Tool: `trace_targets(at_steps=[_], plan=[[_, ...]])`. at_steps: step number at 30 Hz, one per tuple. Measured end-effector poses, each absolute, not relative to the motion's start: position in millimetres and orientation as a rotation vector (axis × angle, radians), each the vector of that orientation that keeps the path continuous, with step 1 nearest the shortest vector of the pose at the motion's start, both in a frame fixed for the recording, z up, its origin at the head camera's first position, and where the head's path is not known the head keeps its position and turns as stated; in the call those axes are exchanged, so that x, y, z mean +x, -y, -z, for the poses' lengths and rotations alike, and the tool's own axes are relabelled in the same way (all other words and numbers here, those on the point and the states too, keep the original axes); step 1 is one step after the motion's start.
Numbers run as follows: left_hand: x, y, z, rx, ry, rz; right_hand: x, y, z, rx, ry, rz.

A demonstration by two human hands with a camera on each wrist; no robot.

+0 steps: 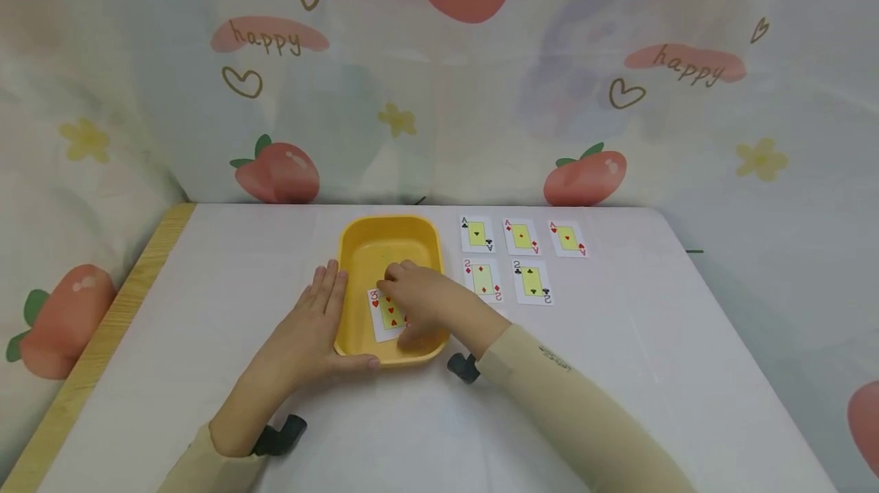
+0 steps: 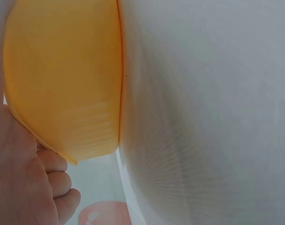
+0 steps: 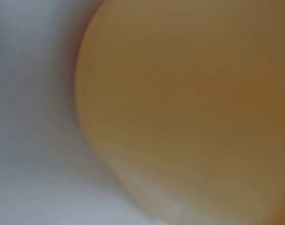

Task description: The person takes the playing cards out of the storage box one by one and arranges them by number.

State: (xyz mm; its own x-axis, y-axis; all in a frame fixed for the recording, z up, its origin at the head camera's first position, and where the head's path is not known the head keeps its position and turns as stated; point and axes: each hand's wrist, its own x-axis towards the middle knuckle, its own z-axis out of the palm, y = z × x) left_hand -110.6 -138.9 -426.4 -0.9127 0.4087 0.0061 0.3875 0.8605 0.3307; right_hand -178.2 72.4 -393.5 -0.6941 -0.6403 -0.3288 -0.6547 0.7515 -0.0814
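Note:
In the head view my left hand lies along the left side of a yellow tray, fingers straight and thumb reaching across the near edge. In the left wrist view, that hand's palm and fingers are against the tray's rim. Inside the tray, my right hand holds a three of hearts playing card, with fingers bent over its upper edge and the thumb near its lower right. The hand hides the card's right part. Blurred tray wall fills most of the right wrist view.
Right of the tray, playing cards lie face up in two rows. The far row has an ace of clubs, an ace of diamonds and an ace of hearts. Nearer lie a two of diamonds and a two of clubs.

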Motion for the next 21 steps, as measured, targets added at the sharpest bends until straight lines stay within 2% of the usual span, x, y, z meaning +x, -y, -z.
trace_targets(at_steps=[12, 21], plan=[[-111.3, 138.3, 426.9, 0.635, -2.963, -0.503, -184.4, -64.8, 402.3, -0.959, -2.618, -0.085], [-111.2, 138.9, 425.1, 0.633, -2.965, -0.503, -175.5, -62.3, 402.4, -1.01, -2.614, -0.021]])
